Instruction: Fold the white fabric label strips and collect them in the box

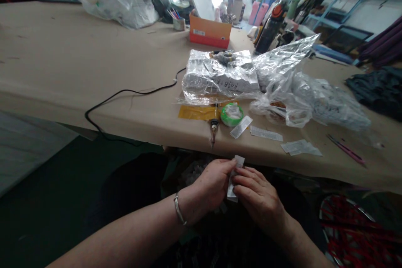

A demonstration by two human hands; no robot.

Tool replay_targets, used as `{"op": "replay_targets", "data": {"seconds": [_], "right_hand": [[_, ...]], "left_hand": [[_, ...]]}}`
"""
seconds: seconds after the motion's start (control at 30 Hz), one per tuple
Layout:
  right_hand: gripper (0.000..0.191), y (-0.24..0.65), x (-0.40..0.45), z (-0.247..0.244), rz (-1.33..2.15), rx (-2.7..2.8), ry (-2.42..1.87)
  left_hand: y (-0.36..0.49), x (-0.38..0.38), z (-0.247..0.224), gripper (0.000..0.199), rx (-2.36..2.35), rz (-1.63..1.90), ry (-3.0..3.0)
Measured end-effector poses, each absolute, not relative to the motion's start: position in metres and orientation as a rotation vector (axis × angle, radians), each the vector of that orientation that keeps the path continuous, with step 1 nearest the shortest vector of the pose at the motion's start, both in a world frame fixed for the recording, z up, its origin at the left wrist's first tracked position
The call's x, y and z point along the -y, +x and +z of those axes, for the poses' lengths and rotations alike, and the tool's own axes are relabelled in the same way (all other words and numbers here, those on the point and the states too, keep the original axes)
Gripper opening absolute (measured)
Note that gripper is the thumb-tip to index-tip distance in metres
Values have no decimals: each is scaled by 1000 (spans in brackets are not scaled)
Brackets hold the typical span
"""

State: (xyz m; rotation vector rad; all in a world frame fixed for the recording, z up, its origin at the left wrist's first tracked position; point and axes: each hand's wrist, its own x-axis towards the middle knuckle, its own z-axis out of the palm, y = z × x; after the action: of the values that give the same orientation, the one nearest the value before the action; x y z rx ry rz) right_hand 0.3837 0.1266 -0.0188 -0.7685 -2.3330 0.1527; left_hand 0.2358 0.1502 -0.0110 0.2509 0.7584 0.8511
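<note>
Just past the table's front edge, a narrow white printed label strip [232, 192] is pinched between both hands. My left hand [216, 180], with a bracelet at its wrist, is closed on the strip's left side. From the right, the fingers of my right hand [260, 194] press on the same strip. On the table in front lie a soldering iron [214, 127], a green round tub [231, 114] with white material in it, and a single label strip [241, 127]. Farther right are another label strip [266, 133] and a small pile of strips [301, 148].
Clear plastic bags [220, 77] of white bundles fill the table's middle and right. Pink-handled snips [346, 150] lie near the right front edge. A black cord [125, 91] runs over the front edge. Behind stand an orange box [210, 33] and a dark bottle [270, 27].
</note>
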Motion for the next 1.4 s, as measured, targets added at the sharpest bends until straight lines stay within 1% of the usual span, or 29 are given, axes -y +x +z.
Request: {"op": "replay_targets", "data": {"seconds": [0.07,0.13,0.23,0.3,0.4,0.43,0.5,0.63,0.73,0.87,1.0,1.07,1.17,1.23,1.3,1.4], "right_hand": [[17,383,-124,-18,160,2335,-773],[19,384,-121,-18,184,2344,-783],[32,401,-124,-17,162,2321,-879],[41,423,-131,-17,-17,2218,-1102],[51,460,-146,-17,-386,2043,-1521],[51,470,-151,-18,-455,2053,-1602],[43,484,-157,-22,-530,2120,-1657],[28,492,-158,-27,-529,2120,-1556],[20,491,-159,-27,-406,2025,-1490],[15,490,-167,-23,-185,1835,-1448],[9,486,-167,-17,-127,1574,-1362],[7,474,-160,-14,-106,1534,-1272],[18,444,-139,-12,-7,1784,-1098],[21,421,-123,-14,63,2030,-958],[21,402,-111,-19,68,2219,-862],[18,386,-102,-29,44,2330,-816]], "left_hand": [[236,-149,-13,21,-751,831,276],[237,-148,-13,18,-764,817,301],[237,-148,-12,11,-837,803,311],[236,-148,-9,11,-917,755,325],[235,-148,-6,14,-1002,692,353],[235,-148,-6,14,-1011,684,357],[236,-147,-6,14,-1017,668,351],[239,-145,-9,13,-1040,642,329],[239,-145,-11,14,-1036,638,341],[237,-144,-14,17,-1014,630,376],[239,-144,-15,18,-1009,625,379],[240,-144,-14,19,-1009,621,368],[242,-142,-12,19,-957,640,347],[242,-140,-11,17,-886,683,339],[241,-139,-11,10,-821,756,306],[239,-137,-12,6,-824,838,213]]}}
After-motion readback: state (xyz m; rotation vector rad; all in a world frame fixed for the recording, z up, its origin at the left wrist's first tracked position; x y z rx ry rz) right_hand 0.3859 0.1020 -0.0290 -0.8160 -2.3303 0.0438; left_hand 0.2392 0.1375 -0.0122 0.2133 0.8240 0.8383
